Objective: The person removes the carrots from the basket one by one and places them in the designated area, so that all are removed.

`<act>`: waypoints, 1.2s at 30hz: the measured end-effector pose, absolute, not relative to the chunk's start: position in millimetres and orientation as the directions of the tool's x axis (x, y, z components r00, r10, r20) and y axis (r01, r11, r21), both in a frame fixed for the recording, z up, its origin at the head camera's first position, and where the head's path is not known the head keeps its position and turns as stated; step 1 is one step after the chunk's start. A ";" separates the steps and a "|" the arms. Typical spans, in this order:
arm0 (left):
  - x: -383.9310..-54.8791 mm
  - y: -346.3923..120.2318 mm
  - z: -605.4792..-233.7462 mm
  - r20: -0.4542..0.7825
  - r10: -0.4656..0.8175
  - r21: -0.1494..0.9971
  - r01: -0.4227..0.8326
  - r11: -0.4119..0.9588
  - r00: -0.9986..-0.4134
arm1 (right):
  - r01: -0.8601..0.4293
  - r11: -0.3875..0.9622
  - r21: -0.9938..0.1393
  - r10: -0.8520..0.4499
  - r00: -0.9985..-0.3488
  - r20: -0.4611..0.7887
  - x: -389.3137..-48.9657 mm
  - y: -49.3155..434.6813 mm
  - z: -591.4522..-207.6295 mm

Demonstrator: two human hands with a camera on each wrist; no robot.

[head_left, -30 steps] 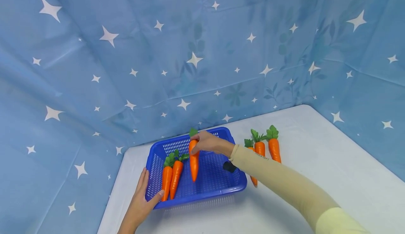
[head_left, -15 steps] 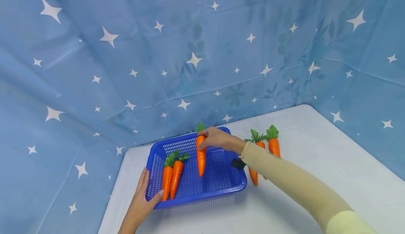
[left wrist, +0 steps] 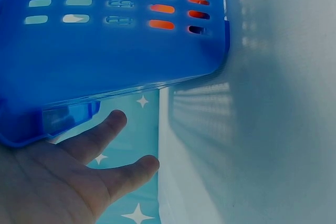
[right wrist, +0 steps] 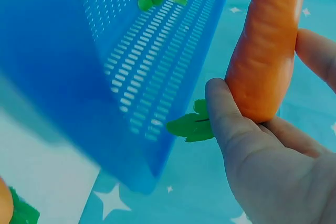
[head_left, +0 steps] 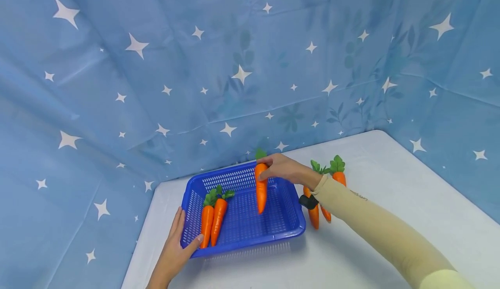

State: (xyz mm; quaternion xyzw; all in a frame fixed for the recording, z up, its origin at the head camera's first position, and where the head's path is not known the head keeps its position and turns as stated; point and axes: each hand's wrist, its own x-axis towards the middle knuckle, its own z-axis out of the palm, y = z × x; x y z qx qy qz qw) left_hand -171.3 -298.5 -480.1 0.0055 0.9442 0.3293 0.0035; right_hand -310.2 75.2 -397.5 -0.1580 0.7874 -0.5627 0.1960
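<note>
Carrot (head_left: 261, 192), partly hidden, is pinched by the right grip (head_left: 285, 169); the uncurled left grip (head_left: 175, 249) touches the basket (head_left: 269, 238).

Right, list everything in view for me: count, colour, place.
Rectangular slotted plastic basket: 1, blue, lower centre.
Tapered carrots with leafy green tops: 2, orange, inside basket, left side.
Similar carrot: 1, orange, in right hand.
Leafy carrots: 3, orange, right of basket, partly hidden.
Flat table: 1, white, beneath.
Starry sheet: 1, blue, behind.
Small device: 1, black, by right wrist.
Long sleeve: 1, beige, right side.
Left hand: 1, bare, at basket's left end.
Right hand: 1, bare, gripping carrot.
</note>
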 end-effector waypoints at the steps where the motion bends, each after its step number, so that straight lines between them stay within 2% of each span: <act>1: -171.2 -298.7 -480.1 0.000 0.015 0.623 0.012 0.782 -1.000 | -0.031 0.314 -0.949 -0.466 -0.876 -0.125 -310.4 78.6 -397.2; 23: -171.5 -298.9 -480.9 0.009 0.017 0.633 0.018 0.774 -1.000 | 0.003 0.279 -0.960 -0.426 -0.896 -0.127 -302.1 155.4 -406.1; 36: -171.4 -298.7 -477.6 -0.004 0.020 0.633 0.013 0.774 -1.000 | 0.045 0.193 -0.980 -0.432 -0.893 -0.126 -295.5 197.1 -416.7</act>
